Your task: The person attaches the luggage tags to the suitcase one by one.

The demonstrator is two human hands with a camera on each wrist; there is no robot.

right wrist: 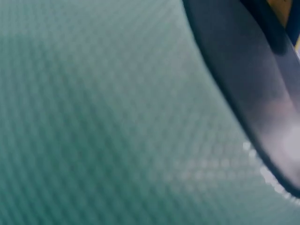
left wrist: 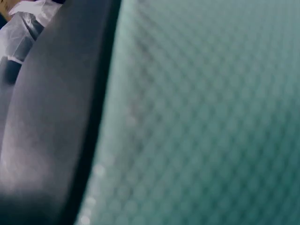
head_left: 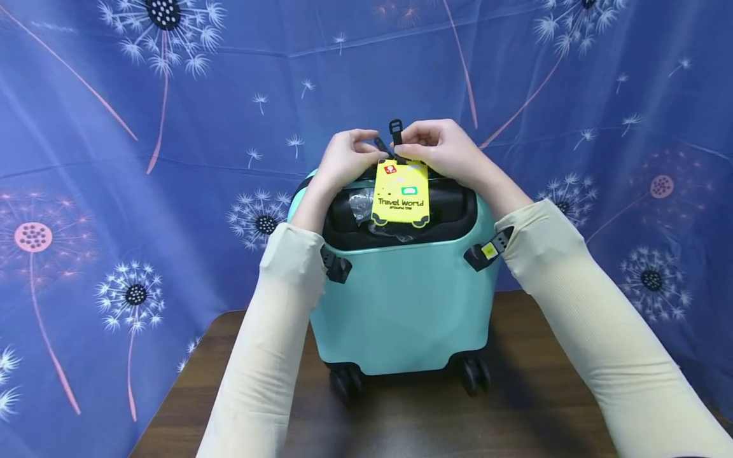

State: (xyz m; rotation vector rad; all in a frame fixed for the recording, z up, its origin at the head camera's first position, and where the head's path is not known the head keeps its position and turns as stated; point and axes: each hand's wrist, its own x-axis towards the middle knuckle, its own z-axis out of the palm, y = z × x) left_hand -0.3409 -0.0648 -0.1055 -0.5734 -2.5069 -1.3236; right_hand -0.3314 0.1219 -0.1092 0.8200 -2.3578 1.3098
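Observation:
A yellow luggage tag (head_left: 401, 191) printed "Travel World" hangs at the top of a turquoise suitcase (head_left: 403, 305), in front of its black recessed panel (head_left: 455, 207). My right hand (head_left: 443, 149) pinches the tag's black strap (head_left: 396, 131) near its buckle, which points up. On the other side my left hand (head_left: 346, 159) pinches the strap's other end, just above the tag. Both wrist views are filled by the suitcase's textured shell (left wrist: 201, 112) and black trim (right wrist: 248, 70); neither hand shows there. The suitcase handle is mostly hidden behind the tag and hands.
The suitcase stands upright on its black wheels (head_left: 472, 374) on a dark brown wooden table (head_left: 395, 423). Clear plastic wrap (head_left: 361, 205) clings to the panel beside the tag. A blue dandelion-print cloth (head_left: 189, 222) hangs close behind.

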